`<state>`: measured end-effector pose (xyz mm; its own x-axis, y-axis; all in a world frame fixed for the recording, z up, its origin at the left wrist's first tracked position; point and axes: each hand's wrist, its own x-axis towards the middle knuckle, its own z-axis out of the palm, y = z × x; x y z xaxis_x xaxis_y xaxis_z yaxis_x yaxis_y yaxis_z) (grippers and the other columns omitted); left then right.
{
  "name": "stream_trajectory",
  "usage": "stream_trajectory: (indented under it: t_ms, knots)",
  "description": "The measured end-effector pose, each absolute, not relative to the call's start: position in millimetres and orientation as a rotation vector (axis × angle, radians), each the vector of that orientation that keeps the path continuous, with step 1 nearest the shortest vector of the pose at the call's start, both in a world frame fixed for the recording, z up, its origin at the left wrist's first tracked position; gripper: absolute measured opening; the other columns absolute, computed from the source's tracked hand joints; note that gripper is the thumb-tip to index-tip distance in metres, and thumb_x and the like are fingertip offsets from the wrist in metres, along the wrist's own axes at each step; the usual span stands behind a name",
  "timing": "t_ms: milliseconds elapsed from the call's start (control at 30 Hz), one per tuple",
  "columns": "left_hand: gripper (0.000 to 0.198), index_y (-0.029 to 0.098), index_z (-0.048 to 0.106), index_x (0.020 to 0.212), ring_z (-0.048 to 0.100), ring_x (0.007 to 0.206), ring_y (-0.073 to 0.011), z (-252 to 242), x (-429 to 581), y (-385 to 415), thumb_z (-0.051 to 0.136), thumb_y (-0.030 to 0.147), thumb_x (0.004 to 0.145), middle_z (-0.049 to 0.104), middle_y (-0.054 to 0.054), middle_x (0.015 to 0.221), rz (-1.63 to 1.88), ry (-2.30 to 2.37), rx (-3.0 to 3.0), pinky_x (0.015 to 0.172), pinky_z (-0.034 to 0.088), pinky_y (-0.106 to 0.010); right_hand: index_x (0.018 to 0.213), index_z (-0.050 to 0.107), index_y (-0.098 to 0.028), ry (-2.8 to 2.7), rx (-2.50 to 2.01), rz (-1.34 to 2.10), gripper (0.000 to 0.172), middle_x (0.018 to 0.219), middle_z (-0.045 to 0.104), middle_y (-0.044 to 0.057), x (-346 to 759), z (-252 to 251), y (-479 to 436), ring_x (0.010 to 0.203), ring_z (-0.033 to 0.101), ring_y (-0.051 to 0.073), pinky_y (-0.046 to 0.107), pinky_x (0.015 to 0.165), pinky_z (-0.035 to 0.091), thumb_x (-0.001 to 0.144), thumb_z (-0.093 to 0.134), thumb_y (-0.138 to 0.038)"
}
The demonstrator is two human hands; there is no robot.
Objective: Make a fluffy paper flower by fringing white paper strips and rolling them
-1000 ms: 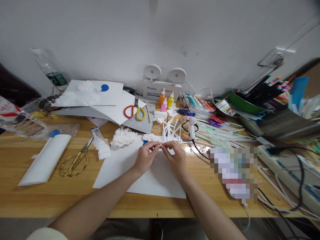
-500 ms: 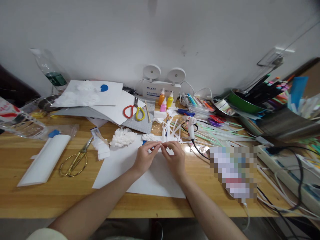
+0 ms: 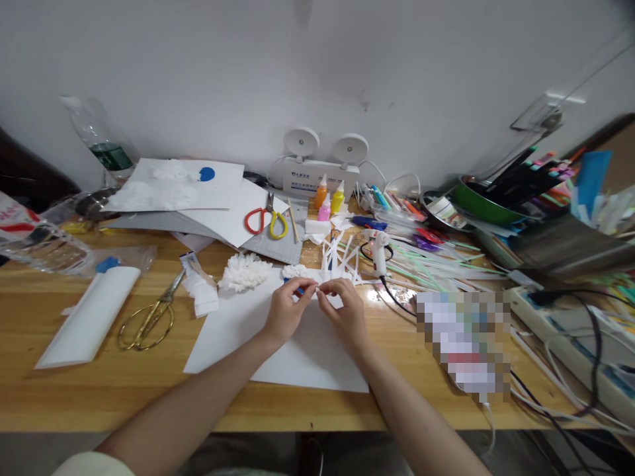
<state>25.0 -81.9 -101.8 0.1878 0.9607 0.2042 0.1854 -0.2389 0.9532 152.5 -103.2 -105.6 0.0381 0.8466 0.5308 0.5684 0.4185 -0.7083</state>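
My left hand [image 3: 289, 309] and my right hand [image 3: 343, 305] meet fingertip to fingertip above a white paper sheet [image 3: 233, 347]. Between their pinched fingers is a tiny white piece [image 3: 317, 289], too small to make out well. Just behind the hands lies a small cluster of white bits [image 3: 294, 271] with something blue beside it, partly hidden by my left hand. To the left of that sits a fluffy white pile [image 3: 244, 272]. Narrow white paper strips [image 3: 339, 259] lie behind my right hand, and a white glue gun [image 3: 379, 256] stands to their right.
Gold scissors [image 3: 149, 322] and a rolled white sheet [image 3: 89, 318] lie at the left. Red-and-yellow-handled scissors [image 3: 266, 221] rest on stacked sheets behind. Small paint bottles [image 3: 324, 208] stand at the back. A power strip [image 3: 570, 344] with cables is at the right.
The fingertips of both hands have shifted slightly down and left, and more of the blue thing behind my left hand shows.
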Motion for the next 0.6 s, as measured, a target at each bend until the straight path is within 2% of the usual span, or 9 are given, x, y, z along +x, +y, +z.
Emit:
stream_trajectory:
  t_ms: [600]
  knots:
    - [0.017,0.018,0.063,0.085,0.057,0.079,-0.014,-103.4,25.0,-81.3,0.051,0.025,0.075,0.063,-0.003,0.084,1.162,1.07,1.628,0.066,0.043,-0.023,0.074,0.055,-0.02,-1.56,-1.329,0.364,0.006,0.07,0.056,0.003,153.3,-104.7,-103.6,0.07,0.05,0.016,0.029,0.063,0.04,0.078,0.052,-0.021]
